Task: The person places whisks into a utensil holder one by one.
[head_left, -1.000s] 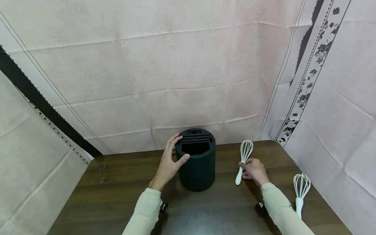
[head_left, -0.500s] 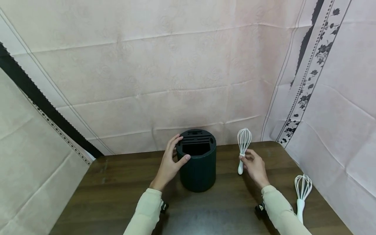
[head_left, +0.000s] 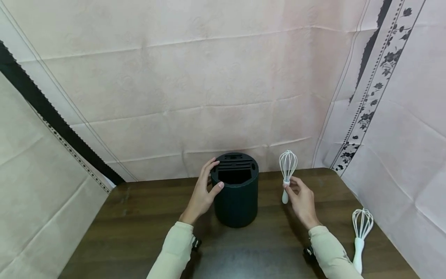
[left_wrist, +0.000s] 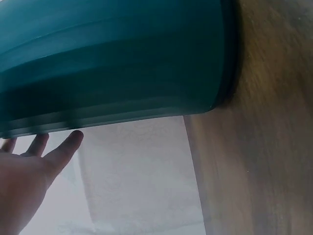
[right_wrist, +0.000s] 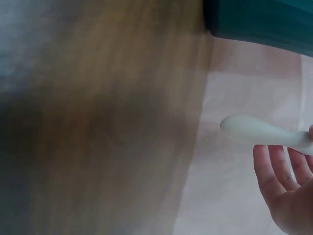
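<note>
A dark green cylindrical utensil holder (head_left: 236,205), with a slotted black top and one large opening, stands upright on the table. My left hand (head_left: 201,193) rests against its left side, fingers spread near the top rim and thumb at the front; in the left wrist view the fingers (left_wrist: 63,152) look fairly straight against the wall. Right of the holder, my right hand (head_left: 304,201) pinches a small white whisk (head_left: 288,166) at the upper handle, wires up, raised above the table. The right wrist view shows its handle (right_wrist: 259,129); the wires are out of that view.
A second white whisk (head_left: 360,236) lies near the right edge of the brown wooden table (head_left: 146,224). Pale patterned cloth (head_left: 209,85) hangs behind the table and on both sides.
My right hand has lifted the whisk off the table and turned it more upright. The left hand has stayed at the utensil holder. The head view has shifted slightly.
</note>
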